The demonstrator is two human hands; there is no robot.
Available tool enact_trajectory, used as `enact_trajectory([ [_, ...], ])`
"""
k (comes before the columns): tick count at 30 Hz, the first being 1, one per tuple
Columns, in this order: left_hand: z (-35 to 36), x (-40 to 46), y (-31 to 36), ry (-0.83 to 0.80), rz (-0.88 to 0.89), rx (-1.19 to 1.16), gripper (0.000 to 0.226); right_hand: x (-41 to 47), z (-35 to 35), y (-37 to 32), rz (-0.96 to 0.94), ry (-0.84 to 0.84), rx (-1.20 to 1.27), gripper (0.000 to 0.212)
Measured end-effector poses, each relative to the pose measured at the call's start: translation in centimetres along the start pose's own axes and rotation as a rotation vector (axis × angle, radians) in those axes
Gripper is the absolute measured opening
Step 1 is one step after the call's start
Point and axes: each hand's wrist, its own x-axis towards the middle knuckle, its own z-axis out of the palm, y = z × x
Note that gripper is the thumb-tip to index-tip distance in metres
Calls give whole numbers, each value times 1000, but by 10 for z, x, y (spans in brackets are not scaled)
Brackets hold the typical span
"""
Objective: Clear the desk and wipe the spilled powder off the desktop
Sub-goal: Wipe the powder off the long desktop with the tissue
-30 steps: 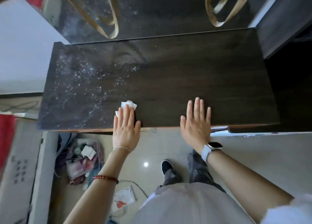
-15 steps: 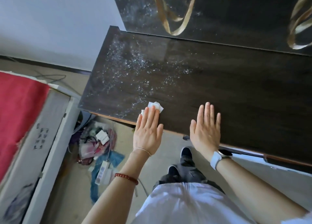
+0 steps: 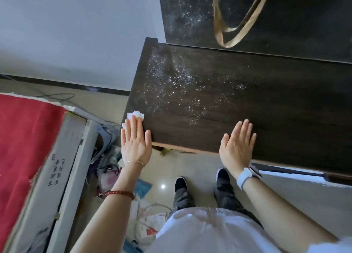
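A dark wooden desktop (image 3: 276,107) fills the right of the view. White powder (image 3: 177,85) is scattered over its left part. My left hand (image 3: 136,140) lies flat on a crumpled white tissue (image 3: 135,115) at the desk's near left corner, fingers pressing it down. My right hand (image 3: 238,146) rests flat on the desk's front edge, fingers together, holding nothing. A watch sits on that wrist.
A glossy dark panel (image 3: 285,14) behind the desk mirrors the powder and a tan bag strap (image 3: 238,20). Left of the desk stands a red-topped box (image 3: 28,148). Bags and clutter (image 3: 112,167) lie on the floor below, beside my feet (image 3: 181,184).
My left hand has slid the tissue left along the front edge to the desk's corner. The view has swung left. My right hand stays flat on the edge.
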Motion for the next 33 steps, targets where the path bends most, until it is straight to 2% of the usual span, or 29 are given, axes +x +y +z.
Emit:
enact_trajectory([
  [6, -6, 19, -13, -4, -56, -103, 53, -1, -1, 1, -11, 3, 9, 61],
  [12, -8, 29, 13, -10, -112, -115, 57, -1, -2, 6, -31, -14, 32, 57],
  [15, 6, 16, 72, -33, 202, -76, 69, -1, -3, 12, -71, -2, 68, 58],
  [17, 19, -9, 119, -141, 438, -87, 77, -3, -6, 17, -91, -27, 122, 55],
  [19, 25, -23, 145, -275, 562, -56, 75, -4, -10, 26, -98, -21, 154, 50],
  [21, 20, -17, 141, -294, 596, -21, 66, -4, -13, 34, -89, -10, 117, 49],
  [23, 13, -5, 115, -247, 533, -6, 55, -3, -13, 37, -100, -11, 61, 47],
  [27, -10, 29, 36, -115, 187, -19, 55, -2, -10, 33, -68, -4, 22, 53],
  [29, -23, 46, 10, -102, 46, -40, 55, -1, -10, 32, -61, -2, 11, 58],
  [31, -27, 57, 8, -113, -38, -63, 57, -1, -9, 33, -63, -6, -3, 59],
  [33, -21, 61, 28, -78, -50, -64, 59, -1, -9, 34, -62, -3, -7, 59],
])
